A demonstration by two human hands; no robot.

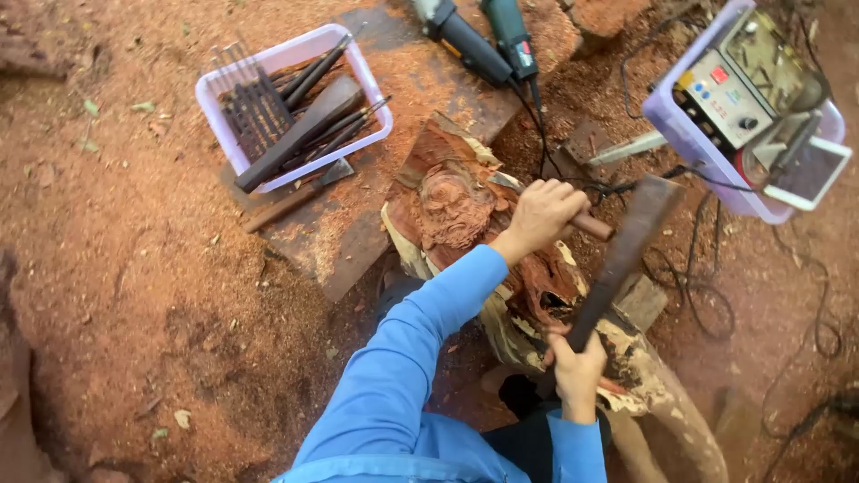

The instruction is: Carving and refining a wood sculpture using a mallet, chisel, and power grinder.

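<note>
A reddish wood log [537, 295] with a carved relief [452, 210] on its upper end lies on the sawdust-covered ground. My left hand [544, 213] is closed around a chisel [592, 226], whose blade tip rests at the carving's right edge. My right hand [577, 362] grips the lower end of a long flat wooden mallet [626, 246], which is raised and tilted above the log, to the right of the chisel handle. Both arms wear blue sleeves.
A lilac plastic tray [234, 161] with several chisels sits on a plank [344, 241] at the upper left. Two power tools [488, 40] lie at the top. At the right, another lilac tray [667, 121] holds an electronic box and a phone. Black cables [707, 295] trail over the ground.
</note>
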